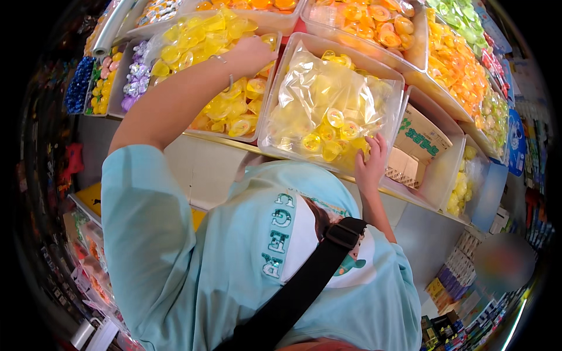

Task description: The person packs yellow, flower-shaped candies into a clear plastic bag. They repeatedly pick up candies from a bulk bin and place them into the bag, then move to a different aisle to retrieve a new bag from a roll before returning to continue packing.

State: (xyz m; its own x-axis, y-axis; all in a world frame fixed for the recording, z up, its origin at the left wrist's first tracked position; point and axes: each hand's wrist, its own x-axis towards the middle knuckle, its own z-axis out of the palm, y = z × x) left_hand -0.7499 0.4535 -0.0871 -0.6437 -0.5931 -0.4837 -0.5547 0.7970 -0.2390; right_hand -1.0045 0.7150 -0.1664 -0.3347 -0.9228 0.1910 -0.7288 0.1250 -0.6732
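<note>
My left hand (251, 56), with a bracelet at its wrist, is over the far right side of a bin of yellow jelly cups (219, 105). Its fingers are curled and partly hidden, so whether they hold a cup cannot be told. Right of it stands a translucent plastic bin (273, 118), where a clear plastic bag (307, 83) lies over and around more yellow jelly cups (336, 117). At that bin's front right corner is my right hand (372, 160), fingers apart, close to the cups and the bin wall. No object shows in its grasp.
A bin to the right holds a printed cardboard piece (421, 134). Behind are bins of orange jelly cups (382, 26). Purple foil-wrapped sweets (137, 79) fill a bin at left. A rolled plastic sheet (112, 28) lies at the far left. My torso is close to the display's front edge.
</note>
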